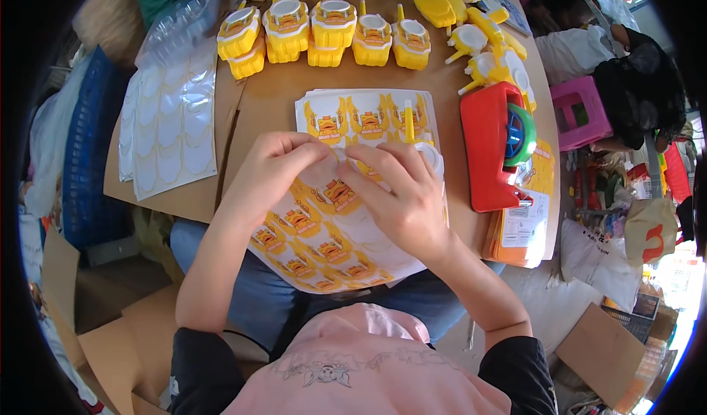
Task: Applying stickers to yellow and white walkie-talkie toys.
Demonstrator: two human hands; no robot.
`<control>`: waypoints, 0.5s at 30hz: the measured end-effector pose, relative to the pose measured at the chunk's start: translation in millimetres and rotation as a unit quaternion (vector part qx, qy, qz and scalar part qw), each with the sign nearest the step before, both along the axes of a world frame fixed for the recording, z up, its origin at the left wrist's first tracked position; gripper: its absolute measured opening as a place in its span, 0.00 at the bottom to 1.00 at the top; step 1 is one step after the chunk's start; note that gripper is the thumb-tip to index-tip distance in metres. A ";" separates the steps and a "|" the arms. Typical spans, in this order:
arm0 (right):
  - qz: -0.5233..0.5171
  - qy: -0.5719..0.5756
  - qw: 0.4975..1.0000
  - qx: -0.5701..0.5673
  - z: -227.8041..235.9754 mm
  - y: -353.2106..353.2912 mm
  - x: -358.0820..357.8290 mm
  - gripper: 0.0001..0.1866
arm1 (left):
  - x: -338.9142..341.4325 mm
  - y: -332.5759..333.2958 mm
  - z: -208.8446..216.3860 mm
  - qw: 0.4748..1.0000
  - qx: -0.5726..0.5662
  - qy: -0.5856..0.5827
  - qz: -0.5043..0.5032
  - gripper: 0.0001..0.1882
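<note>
Over a sheet of yellow-and-white duck stickers (346, 253), my two hands meet fingertip to fingertip. My left hand (276, 172) pinches the edge of a small, pale, thin piece (324, 170) that looks like a sticker; its far side is partly hidden by fingers. The fingers of my right hand (405, 198) are curled and closed at the other edge of that piece. Just beyond the right knuckles a yellow toy walkie-talkie (409, 120) lies on the sheet, its antenna pointing away and its body mostly covered by the hand.
Several yellow toy walkie-talkies (335, 25) stand along the table's far edge. Loose yellow toy parts (479, 47) lie far right, above a red tape dispenser (486, 150) with green-cored tape. White sticker sheets (177, 128) lie left. Orange packs (508, 251) sit near the right edge.
</note>
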State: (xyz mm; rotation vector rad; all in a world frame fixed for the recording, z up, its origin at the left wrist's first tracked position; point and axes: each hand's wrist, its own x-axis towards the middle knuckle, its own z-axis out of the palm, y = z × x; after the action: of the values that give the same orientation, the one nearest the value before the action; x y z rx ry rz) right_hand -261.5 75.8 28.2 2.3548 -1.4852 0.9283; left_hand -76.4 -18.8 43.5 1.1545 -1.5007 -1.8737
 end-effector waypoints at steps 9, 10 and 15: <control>-0.126 0.055 0.987 0.083 7.0 5.9 18.2 0.26 | -2.3 -10.2 -10.3 0.999 -0.047 -0.020 0.001 0.14; -0.124 0.067 0.985 0.099 9.3 10.7 20.3 0.26 | -2.2 -11.5 -13.8 0.998 -0.041 -0.039 0.016 0.14; -0.076 -0.046 0.988 0.126 7.7 17.2 20.2 0.45 | -2.0 -20.1 -13.8 0.997 0.022 -0.078 -0.006 0.13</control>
State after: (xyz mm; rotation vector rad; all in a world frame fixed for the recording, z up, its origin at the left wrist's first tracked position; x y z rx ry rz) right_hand -241.3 93.0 35.9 2.3488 -1.8891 0.8662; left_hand -78.4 -39.0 29.7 1.3437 -1.5579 -1.8700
